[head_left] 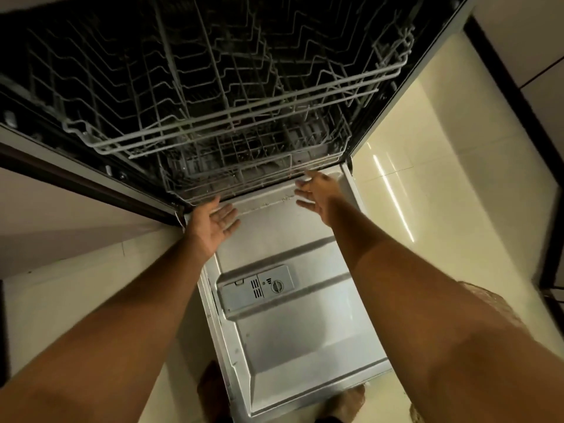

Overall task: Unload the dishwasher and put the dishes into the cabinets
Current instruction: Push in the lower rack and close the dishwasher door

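A: Start at the fingers. What are they doing?

B: The left hand (218,218) has its fingers straight and slightly spread, palm turned inward and up, holding nothing. It hovers over the inner end of the open dishwasher door (305,340), by the door's left corner at the hinge, just below the front edge of the lower rack (238,178).

A: And the other?

B: The right hand (317,193) is also loose, fingers spread and relaxed, palm facing left toward the other hand. Its fingertips are at or just beside the lower rack's front rail, near the door's right hinge corner. I cannot tell whether they touch the wire.

A: So neither grips anything?

B: Neither. Both forearms reach forward from the bottom corners of the view, bare.

A: Where are the racks?

B: The lower rack sits inside the dishwasher tub, its front edge level with the opening. The upper rack (232,117) is above it, its front rail jutting slightly forward. I see only wire tines in both; the interior is dark, so deeper parts are hard to read.

A: The door?

B: Folded flat down, with the detergent dispenser (259,286) near its middle. 2 bare feet (348,401) show on the pale tiled floor (427,178) at the door's outer edge.
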{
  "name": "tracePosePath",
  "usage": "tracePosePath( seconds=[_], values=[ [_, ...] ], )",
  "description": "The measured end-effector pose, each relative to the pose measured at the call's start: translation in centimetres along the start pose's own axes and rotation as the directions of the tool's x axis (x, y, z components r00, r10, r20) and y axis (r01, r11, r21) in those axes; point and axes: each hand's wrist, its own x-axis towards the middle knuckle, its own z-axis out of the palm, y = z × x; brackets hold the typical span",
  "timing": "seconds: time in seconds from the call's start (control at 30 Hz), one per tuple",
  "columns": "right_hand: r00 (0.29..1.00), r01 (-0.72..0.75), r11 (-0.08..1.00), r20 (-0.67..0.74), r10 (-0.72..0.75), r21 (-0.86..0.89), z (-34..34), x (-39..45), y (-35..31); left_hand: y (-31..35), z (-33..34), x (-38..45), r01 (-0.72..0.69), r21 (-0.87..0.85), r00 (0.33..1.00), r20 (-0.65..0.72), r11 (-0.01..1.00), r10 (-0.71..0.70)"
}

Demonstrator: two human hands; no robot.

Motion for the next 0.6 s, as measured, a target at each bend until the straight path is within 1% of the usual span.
tracePosePath(
  seconds=[0.1, 0.23, 0.3, 0.37, 0.47, 0.53, 0.6],
  values=[
    [0.999, -0.05, 0.998, -0.014, 0.049, -0.047, -2.6, -1.9, 4.3, -4.0, -1.8, -1.1, 0.048, 0.061, 0.998, -0.029, 0.997, -0.047],
    [0.981, -0.192, 0.981, -0.043, 0.19, -0.037, -7.8, -6.5, 13.6, -12.5, -4.8, -4.6, 0.212, 0.2, 0.975, -0.103, 0.956, -0.195],
    [0.955, -0.277, 0.961, -0.103, 0.278, 0.02, -10.2, -9.0, 18.5, -17.0, -6.3, -7.0, 0.308, 0.208, 0.95, -0.127, 0.928, -0.287],
    [0.918, -0.354, 0.928, -0.149, 0.369, 0.115, -12.3, -11.4, 22.6, -20.7, -7.6, -9.1, 0.39, 0.203, 0.919, -0.153, 0.898, -0.364],
    [0.85, -0.451, 0.856, -0.17, 0.498, 0.25, -15.2, -15.3, 27.2, -25.2, -8.6, -11.9, 0.472, 0.205, 0.88, -0.18, 0.858, -0.44],
    [0.824, -0.471, 0.845, -0.217, 0.524, 0.255, -17.3, -17.8, 29.6, -27.6, -8.6, -13.6, 0.496, 0.237, 0.866, -0.203, 0.835, -0.457],
    [0.818, -0.462, 0.852, -0.253, 0.517, 0.247, -18.7, -19.8, 31.2, -28.9, -8.4, -15.0, 0.501, 0.297, 0.864, -0.221, 0.813, -0.452]
  ],
)
